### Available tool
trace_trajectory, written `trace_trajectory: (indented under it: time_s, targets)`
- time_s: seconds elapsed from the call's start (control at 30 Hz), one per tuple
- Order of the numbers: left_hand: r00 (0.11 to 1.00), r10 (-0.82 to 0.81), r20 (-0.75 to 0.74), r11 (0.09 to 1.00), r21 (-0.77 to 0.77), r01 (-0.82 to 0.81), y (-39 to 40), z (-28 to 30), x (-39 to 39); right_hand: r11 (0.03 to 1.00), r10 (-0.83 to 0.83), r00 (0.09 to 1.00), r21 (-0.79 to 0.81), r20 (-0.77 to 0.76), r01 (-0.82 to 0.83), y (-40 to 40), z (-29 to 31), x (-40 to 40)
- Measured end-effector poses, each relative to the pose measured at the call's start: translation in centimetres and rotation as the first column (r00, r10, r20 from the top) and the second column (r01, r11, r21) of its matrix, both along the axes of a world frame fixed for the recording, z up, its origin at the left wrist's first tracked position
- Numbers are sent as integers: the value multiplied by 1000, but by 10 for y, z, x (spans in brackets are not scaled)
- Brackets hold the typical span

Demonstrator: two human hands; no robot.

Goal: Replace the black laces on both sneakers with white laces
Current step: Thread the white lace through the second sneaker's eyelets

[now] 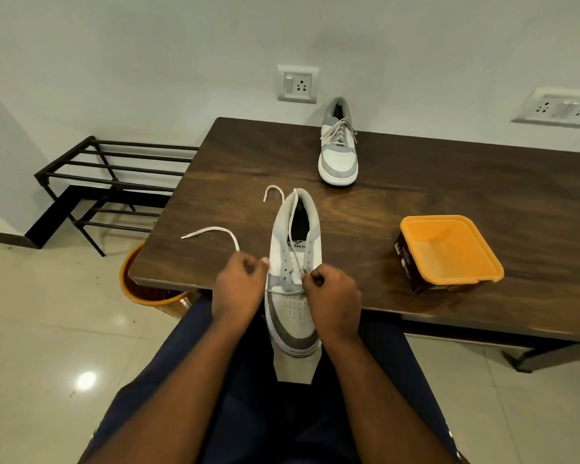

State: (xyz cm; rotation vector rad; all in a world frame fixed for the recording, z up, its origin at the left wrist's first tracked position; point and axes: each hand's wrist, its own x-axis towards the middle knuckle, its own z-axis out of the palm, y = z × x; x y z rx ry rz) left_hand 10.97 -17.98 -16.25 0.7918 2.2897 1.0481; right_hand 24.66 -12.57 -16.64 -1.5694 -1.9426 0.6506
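A white and grey sneaker (293, 309) lies over the near edge of the wooden table (449, 182), toe toward me. A white lace (215, 230) crosses its lowest eyelets. My left hand (238, 286) grips one end of the lace at the shoe's left side; that end curves out to the left over the table. My right hand (332, 296) pinches the other strand by the lower right eyelets; this strand runs up over the tongue and hooks out past the heel. A second sneaker (338, 152), laced in white, stands at the far side of the table.
An orange-rimmed dark tub (449, 252) sits on the table to the right. An orange bin (148, 293) stands on the floor under the table's left corner. A black metal rack (114, 182) is against the wall at left. Wall sockets are behind the table.
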Motion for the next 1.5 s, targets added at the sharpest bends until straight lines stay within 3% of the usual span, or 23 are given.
trace_trajectory:
  time_s: [0.1,0.17,0.27,0.37,0.5,0.57,0.67,0.77,0.83,0.97,1.13,1.27,1.4,1.5]
  targets:
    - [999,-24,48,972,-231,35,-17,-19,3,999,-10,1000,39,-3,10,-1,0,-2]
    - [993,-23,112,968,-244,50,-7,-22,-5,998,-8,1000,62,-13,9,-4,2,-2]
    - [949,17,315,999,-39,-5,-1,-26,-3,995,13,1000,98,-5,-13,-7,4,-2]
    - [949,81,306,955,247,-162,-3,-22,12,995,23,1000,97,16,-24,-6,2,-3]
    - [889,-135,438,840,527,-132,-3,10,32,983,134,988,138,-78,-122,-6,4,-4]
    - [914,-242,325,815,579,10,-7,20,38,952,259,966,179,-28,-250,-1,17,-2]
    - [929,-338,150,786,588,190,-16,25,43,871,488,872,44,24,-489,13,39,2]
    - [914,-368,174,763,619,189,-20,30,43,781,618,786,-113,4,-614,29,49,12]
    - [910,-355,216,752,643,141,-20,28,40,747,654,756,-136,-25,-651,39,51,18]
    - [904,-265,337,798,603,9,-21,9,28,727,587,736,-180,-337,-663,47,62,37]
    - [903,-141,406,830,545,-116,-17,-6,26,733,613,760,-204,-216,-649,67,69,70]
    - [895,-111,433,847,513,-143,-12,-14,31,750,511,777,-251,-367,-612,66,74,77]
    - [812,-85,578,839,481,-255,-11,-18,26,694,444,729,-315,-521,-647,52,74,66]
    - [562,-163,811,797,444,-409,-12,-13,18,728,312,687,-299,-657,-617,48,71,58]
